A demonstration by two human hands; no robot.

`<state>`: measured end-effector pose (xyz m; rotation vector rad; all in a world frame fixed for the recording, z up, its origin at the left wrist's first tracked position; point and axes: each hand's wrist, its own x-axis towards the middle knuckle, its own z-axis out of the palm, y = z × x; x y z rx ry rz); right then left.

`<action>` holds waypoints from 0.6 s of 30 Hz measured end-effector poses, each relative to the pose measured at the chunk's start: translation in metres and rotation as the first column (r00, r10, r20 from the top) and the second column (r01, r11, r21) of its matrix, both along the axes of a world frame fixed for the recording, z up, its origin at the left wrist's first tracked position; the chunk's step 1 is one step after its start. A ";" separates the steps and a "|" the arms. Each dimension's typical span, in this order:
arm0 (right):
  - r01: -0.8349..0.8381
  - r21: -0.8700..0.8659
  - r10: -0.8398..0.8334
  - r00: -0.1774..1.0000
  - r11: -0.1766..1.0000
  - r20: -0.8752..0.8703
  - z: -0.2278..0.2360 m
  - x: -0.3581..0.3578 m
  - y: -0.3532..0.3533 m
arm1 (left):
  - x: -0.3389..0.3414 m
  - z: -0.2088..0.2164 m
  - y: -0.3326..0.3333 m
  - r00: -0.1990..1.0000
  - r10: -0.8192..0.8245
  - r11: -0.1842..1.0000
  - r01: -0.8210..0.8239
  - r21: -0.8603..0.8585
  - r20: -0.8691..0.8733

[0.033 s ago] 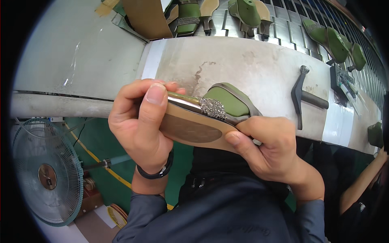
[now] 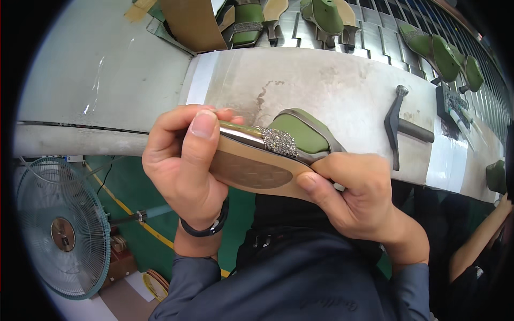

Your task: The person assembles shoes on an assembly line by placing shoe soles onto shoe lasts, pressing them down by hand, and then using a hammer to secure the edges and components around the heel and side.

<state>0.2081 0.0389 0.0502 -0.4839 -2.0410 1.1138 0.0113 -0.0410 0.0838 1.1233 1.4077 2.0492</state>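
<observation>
Both hands hold one shoe (image 2: 249, 174) sideways above the bench, its tan sole turned toward me. A band of glittering stones crosses its upper, and a green shoe last fills it. My left hand (image 2: 187, 160) grips the toe end, thumb on the sole edge. My right hand (image 2: 356, 195) pinches the sole's edge farther back, thumb and forefinger pressed together; its fingers hide the heel part. Just behind the held shoe, a second green last with a greyish strap (image 2: 305, 131) shows above the bench; its lower part is hidden.
On the pale bench (image 2: 342, 80) lies a hammer (image 2: 399, 125) to the right. Beyond it sit a dark block (image 2: 450, 101) and white pens (image 2: 461, 128). Several lasted shoes (image 2: 324, 16) stand on the metal conveyor behind. A fan (image 2: 63, 232) is at left; another person's arm (image 2: 479, 238) reaches in at right.
The shoe and my left hand have shifted very slightly to the left. Both hands keep the same grip.
</observation>
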 end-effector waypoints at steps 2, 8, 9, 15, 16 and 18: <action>-0.011 -0.014 0.011 1.000 1.000 -0.001 0.000 0.000 0.002 | 0.001 0.000 0.001 1.000 -0.001 1.000 0.001 -0.004 0.013; -0.026 -0.141 0.039 0.996 0.990 0.086 0.009 0.003 0.002 | -0.002 -0.010 0.002 0.988 0.074 0.997 -0.070 0.031 -0.134; 0.008 -0.190 0.011 0.995 0.982 0.100 0.013 0.001 0.002 | -0.005 -0.013 0.005 0.961 0.131 0.990 -0.117 0.073 -0.242; 0.064 -0.036 -0.060 0.994 0.997 0.095 0.007 -0.006 -0.003 | -0.011 0.002 0.006 0.516 0.135 0.981 -0.187 0.043 -0.846; 0.077 -0.065 -0.071 0.993 0.995 0.091 0.005 -0.006 -0.004 | -0.011 0.002 0.008 0.529 0.128 0.987 -0.147 0.058 -0.839; 0.071 -0.061 -0.065 0.993 0.996 0.097 0.004 -0.004 -0.005 | -0.010 -0.001 0.008 0.601 0.129 0.989 -0.139 0.055 -0.789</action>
